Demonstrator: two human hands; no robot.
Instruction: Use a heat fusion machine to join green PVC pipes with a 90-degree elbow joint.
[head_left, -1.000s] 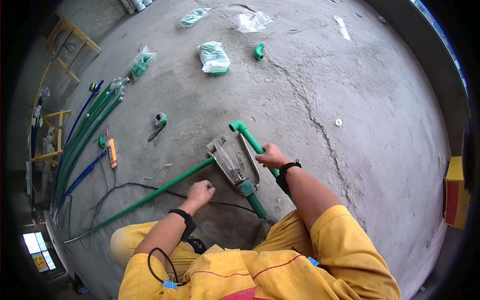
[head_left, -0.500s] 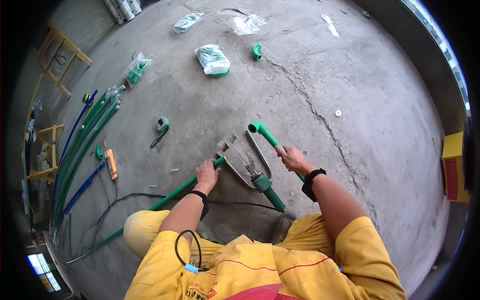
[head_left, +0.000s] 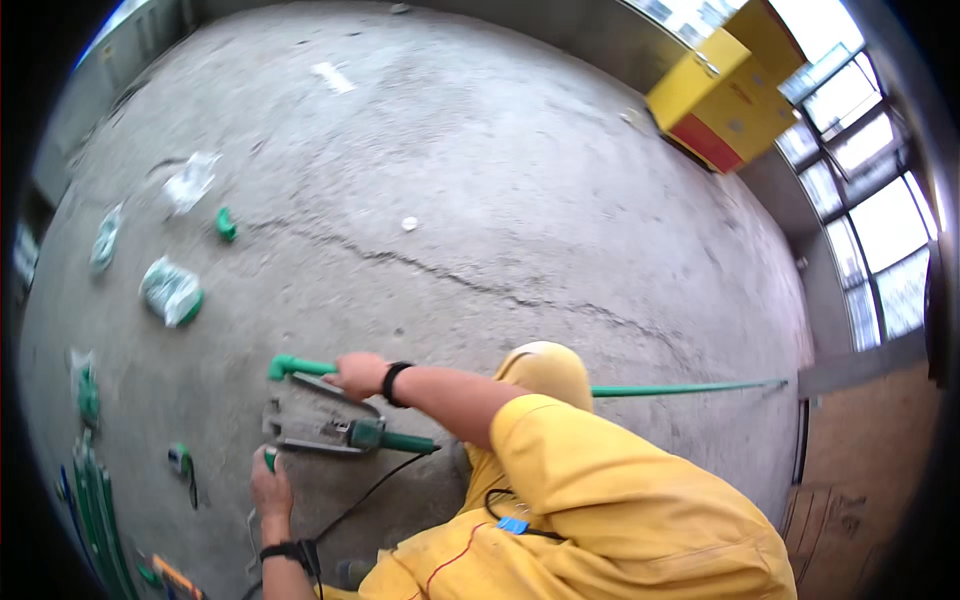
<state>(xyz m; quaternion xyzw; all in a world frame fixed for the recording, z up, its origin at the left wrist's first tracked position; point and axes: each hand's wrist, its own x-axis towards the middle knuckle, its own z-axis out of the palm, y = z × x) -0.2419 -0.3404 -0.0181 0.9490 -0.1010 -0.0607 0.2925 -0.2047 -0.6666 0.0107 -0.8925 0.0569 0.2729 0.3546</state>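
My right hand (head_left: 361, 376) grips a green plastic pipe with an elbow fitting (head_left: 290, 366) on its end. Behind my arm and knee the pipe is hidden; a green length (head_left: 680, 389) shows beyond the knee, seemingly the same one. In the lower left, my left hand (head_left: 271, 488) is closed around another green pipe (head_left: 270, 458); just its tip shows above the fingers. Between both hands lies a pipe welding tool (head_left: 364, 434) with a green handle, its metal stand flat on the floor and its heating end toward the left. A black cord runs from the handle.
A green elbow (head_left: 226, 224) and bagged green fittings (head_left: 172, 291) lie at left on the cracked concrete floor. Near the left hand are a tape measure (head_left: 180, 460) and several long pipes (head_left: 95, 510). A yellow cabinet (head_left: 715, 100) stands far right by windows.
My view has swung right, bringing the yellow cabinet and windows in. The right-hand pipe with its elbow now lies nearly level across the view. Both hands keep their pipes.
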